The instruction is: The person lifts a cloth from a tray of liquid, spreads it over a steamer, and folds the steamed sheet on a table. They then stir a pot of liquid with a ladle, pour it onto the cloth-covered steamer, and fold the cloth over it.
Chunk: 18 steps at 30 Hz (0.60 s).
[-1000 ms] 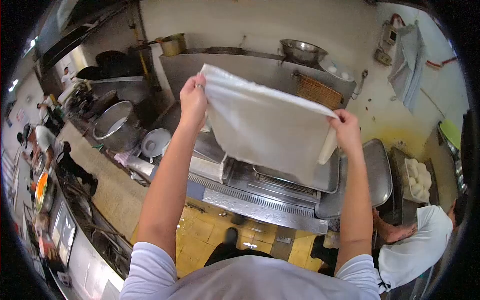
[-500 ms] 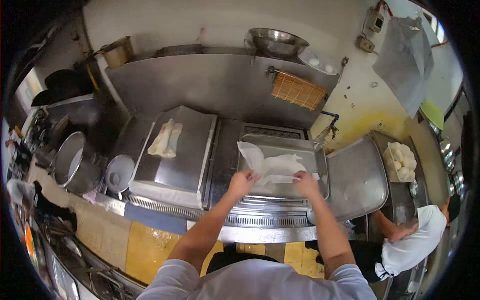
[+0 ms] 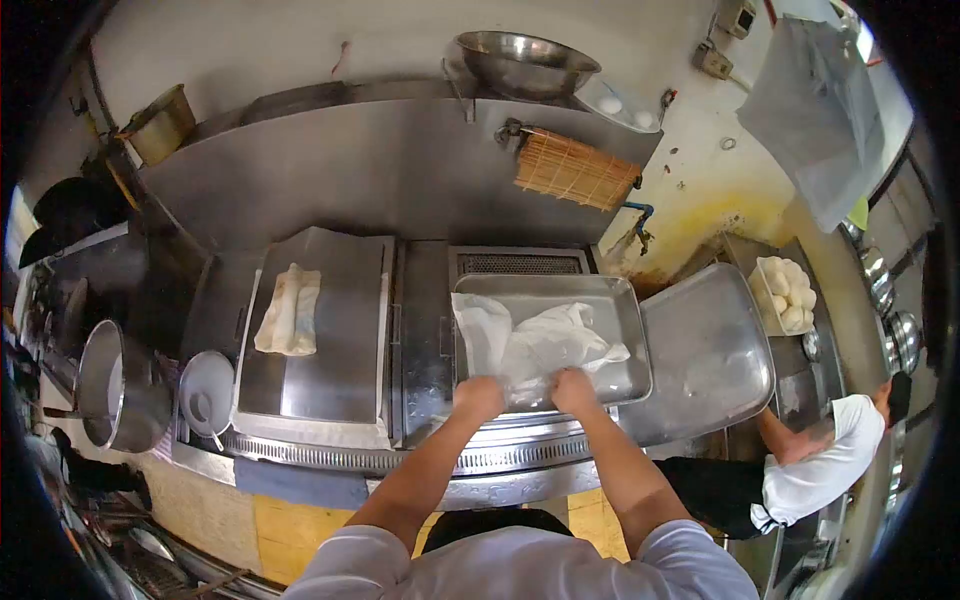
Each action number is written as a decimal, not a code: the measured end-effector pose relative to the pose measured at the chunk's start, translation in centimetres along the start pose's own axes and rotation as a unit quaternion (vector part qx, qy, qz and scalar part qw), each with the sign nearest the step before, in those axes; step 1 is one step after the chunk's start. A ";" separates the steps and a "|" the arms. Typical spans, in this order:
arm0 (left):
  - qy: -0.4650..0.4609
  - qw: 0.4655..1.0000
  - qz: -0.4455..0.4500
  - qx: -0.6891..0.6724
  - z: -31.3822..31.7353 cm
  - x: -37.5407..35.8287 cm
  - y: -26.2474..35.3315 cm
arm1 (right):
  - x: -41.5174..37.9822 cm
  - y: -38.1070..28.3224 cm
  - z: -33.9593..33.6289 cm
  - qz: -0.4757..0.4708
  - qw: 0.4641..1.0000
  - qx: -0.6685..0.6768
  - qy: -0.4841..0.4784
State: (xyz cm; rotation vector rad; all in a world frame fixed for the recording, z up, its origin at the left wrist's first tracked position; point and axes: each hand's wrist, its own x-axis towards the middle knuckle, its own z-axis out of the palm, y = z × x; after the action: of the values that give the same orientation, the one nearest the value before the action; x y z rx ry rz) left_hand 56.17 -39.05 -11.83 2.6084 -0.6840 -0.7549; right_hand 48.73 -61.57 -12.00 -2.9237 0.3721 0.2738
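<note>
A thin, crumpled white cloth [image 3: 545,345] lies in a shallow metal tray [image 3: 590,290] in front of me. My left hand [image 3: 478,399] is closed in a fist at the tray's near left corner, gripping the near edge of the cloth. To its right, my right hand [image 3: 573,391] is also closed, pinching the same near edge. Between the two hands the cloth is pulled fairly taut, while its far part stays bunched. The fingertips are hidden under both fists.
Left of the tray, a folded cloth [image 3: 290,312] rests on a covered metal top [image 3: 340,345]. A strainer [image 3: 207,395] and a large pot [image 3: 112,385] stand farther left. At right are another metal tray [image 3: 705,350], a tub of white balls [image 3: 785,297] and a person [image 3: 825,460].
Both hands have drawn back toward me to the tray's near edge and come closer together, dragging the cloth's near edge along. The view has shifted slightly.
</note>
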 end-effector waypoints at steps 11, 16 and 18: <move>0.012 0.999 0.051 0.016 1.8 1.2 -0.8 | 1.8 4.6 2.9 -0.132 0.983 0.063 0.114; 0.132 0.972 0.053 -0.189 1.1 1.6 0.3 | 2.0 5.1 0.0 -0.103 0.993 0.012 -0.056; 0.199 0.947 0.089 -0.236 -2.0 1.0 3.0 | 2.4 2.9 -3.7 -0.063 0.943 0.321 -0.059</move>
State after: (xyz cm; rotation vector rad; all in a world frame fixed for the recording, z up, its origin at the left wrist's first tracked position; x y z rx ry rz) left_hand 57.01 -41.66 -9.35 2.1292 -0.5263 -0.2742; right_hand 50.83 -65.58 -9.39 -2.2641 0.2015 0.2492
